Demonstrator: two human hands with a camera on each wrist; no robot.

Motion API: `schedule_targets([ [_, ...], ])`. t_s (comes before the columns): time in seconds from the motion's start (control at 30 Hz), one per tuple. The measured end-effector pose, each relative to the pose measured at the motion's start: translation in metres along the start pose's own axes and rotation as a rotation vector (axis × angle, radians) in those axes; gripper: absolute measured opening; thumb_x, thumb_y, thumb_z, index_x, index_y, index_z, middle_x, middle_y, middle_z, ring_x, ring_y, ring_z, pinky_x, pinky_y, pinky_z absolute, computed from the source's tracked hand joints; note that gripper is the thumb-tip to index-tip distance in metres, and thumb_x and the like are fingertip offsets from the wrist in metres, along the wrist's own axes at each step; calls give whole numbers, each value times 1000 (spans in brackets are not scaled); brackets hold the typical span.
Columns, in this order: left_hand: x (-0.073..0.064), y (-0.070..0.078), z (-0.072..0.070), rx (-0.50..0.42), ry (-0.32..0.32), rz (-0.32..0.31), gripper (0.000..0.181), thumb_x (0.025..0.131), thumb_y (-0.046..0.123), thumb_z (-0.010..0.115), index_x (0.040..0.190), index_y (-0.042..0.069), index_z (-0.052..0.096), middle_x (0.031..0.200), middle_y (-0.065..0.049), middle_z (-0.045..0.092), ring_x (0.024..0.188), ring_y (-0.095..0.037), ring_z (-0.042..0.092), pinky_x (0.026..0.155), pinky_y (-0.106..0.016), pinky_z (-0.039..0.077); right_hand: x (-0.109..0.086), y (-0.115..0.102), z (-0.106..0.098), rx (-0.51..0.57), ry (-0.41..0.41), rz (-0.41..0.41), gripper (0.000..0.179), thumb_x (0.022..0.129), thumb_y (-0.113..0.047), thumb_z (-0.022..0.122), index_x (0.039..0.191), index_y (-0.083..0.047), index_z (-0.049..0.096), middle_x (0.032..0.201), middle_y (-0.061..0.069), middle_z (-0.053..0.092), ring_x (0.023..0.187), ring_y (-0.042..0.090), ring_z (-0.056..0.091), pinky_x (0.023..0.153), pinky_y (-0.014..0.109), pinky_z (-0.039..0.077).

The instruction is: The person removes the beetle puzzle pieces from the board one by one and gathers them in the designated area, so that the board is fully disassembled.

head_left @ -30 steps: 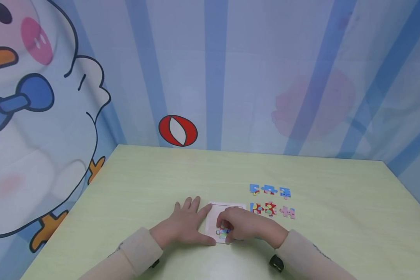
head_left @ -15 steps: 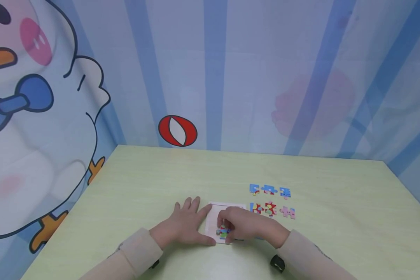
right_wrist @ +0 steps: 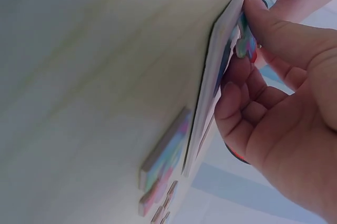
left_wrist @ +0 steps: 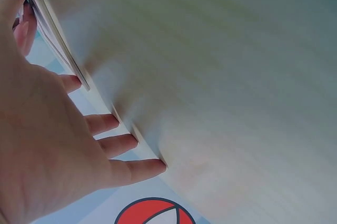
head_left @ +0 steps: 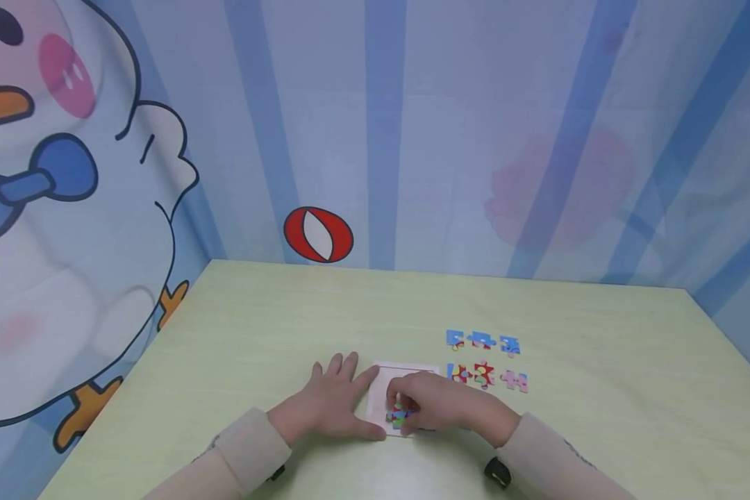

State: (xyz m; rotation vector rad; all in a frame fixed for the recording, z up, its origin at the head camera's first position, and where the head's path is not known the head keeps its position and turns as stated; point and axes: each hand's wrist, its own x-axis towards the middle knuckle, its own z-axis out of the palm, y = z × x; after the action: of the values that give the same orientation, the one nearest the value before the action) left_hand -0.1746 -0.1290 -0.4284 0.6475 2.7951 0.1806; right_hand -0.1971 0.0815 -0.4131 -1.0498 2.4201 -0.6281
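Note:
My left hand (head_left: 326, 403) lies spread on the table, its thumb and index finger at the left edge of a flat white puzzle board (head_left: 381, 383). Straight fingers also show on that hand (left_wrist: 58, 129) in the left wrist view. Over the lower part of the board, my right hand (head_left: 434, 401) pinches a multicoloured jigsaw piece (head_left: 397, 417) between thumb and fingers. The right wrist view shows this piece (right_wrist: 245, 39) tilted close over the board (right_wrist: 202, 103), partly covered by fingers. A dark blue patch (right_wrist: 225, 66) shows on the board beneath my fingertips.
Right of the board lie two rows of loose jigsaw pieces, with a blue piece (head_left: 482, 339) behind and a red piece (head_left: 484, 375) in front. Another piece (right_wrist: 166, 153) lies beside the board, mostly hidden by my right wrist in the head view. A printed curtain (head_left: 450, 139) rises behind the table.
The pinched jigsaw piece has shifted and turned slightly between my right fingers. My left hand stays in place at the board's edge.

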Motion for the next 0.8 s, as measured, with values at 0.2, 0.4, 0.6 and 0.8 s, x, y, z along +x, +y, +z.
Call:
schedule_targets([
  [0.2,-1,1,-1,-5,-8,-1,102,75,78,56,152,17,31,154,-24,23,141,-45,21,103,-69,21,-3,0,-1,27,8,-11,17,85,-9,73,96,-19,64,74,-11,54,69,5,48,69,21,44],
  [0.4,-1,1,-2,-10,-11,-5,102,74,78,57,152,17,31,154,-23,24,140,-44,21,103,-69,21,-8,1,-4,95,9,-26,17,89,-5,67,97,-20,65,76,-10,56,69,4,49,69,22,44],
  [0.6,0,1,0,-8,-10,-6,103,74,79,55,152,17,30,154,-24,23,141,-44,21,103,-69,21,-15,5,-10,135,30,-69,18,90,-1,64,100,-16,64,76,-10,55,68,3,48,68,22,45],
  [0.8,2,0,2,0,-8,-11,104,73,80,54,152,17,30,155,-24,22,141,-45,21,104,-69,21,-27,8,-21,160,54,-80,18,91,-2,63,103,-14,63,76,-9,54,68,4,48,67,23,45],
])
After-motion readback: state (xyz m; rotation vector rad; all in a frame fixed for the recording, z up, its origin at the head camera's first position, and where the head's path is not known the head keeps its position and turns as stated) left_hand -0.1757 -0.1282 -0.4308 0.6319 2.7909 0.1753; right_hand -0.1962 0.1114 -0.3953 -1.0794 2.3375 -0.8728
